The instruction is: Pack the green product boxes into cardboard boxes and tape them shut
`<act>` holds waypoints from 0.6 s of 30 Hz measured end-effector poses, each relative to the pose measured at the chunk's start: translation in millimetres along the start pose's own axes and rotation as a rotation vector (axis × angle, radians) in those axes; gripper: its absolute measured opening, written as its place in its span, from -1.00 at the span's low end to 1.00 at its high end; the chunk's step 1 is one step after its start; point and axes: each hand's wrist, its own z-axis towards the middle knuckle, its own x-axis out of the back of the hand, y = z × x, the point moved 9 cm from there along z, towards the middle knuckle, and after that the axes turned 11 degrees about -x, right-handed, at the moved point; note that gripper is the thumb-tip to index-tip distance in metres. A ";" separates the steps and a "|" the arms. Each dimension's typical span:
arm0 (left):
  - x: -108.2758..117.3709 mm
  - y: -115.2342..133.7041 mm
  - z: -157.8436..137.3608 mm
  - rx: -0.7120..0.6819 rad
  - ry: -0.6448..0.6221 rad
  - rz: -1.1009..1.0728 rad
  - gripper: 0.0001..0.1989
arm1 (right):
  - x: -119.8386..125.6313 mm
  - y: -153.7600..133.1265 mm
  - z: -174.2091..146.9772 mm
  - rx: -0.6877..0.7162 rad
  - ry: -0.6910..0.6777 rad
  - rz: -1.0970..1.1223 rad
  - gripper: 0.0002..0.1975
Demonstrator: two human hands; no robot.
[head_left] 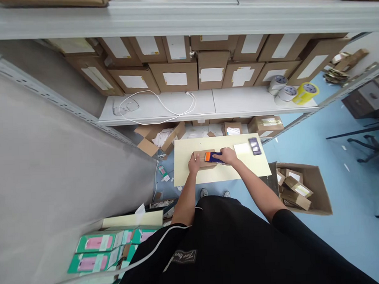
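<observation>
Black short-sleeved top point(231, 245), pale shoes point(203, 192)
A dark rectangular patch point(184, 256) with pale script lettering marks the top; a white cable point(149, 256) crosses the fabric near the left sleeve point(151, 242).

Head camera looks forward, down over the table point(182, 167).

L hand point(194, 163) on L end of cardbd. box point(206, 163), atop table point(247, 168). R hand point(228, 156) grips blue/orange item point(212, 157) over box. Tape rolls point(286, 95): shelf point(238, 100), far R.

Stockroom with shelved cardboard boxes point(174, 78)
</observation>
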 end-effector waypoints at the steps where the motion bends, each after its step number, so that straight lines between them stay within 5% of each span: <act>1: -12.5 5.6 -2.1 0.004 -0.022 0.012 -0.35 | 1.4 20.3 3.4 -0.018 -0.002 0.008 -0.35; 5: -44.0 20.9 -7.0 0.023 -0.072 0.088 -0.29 | 19.3 105.2 12.5 -0.122 0.061 -0.012 -0.42; 9: -48.1 27.4 -4.5 -0.033 -0.074 0.084 -0.28 | 38.3 160.3 15.3 -0.193 0.091 -0.050 -0.60; 13: -45.3 24.3 -6.3 -0.036 -0.065 0.082 -0.27 | 31.1 158.6 22.6 -0.206 0.079 -0.068 -0.61; 18: -44.0 23.8 -9.3 -0.020 -0.058 0.101 -0.27 | -22.8 107.3 30.1 -0.194 0.023 -0.056 -0.66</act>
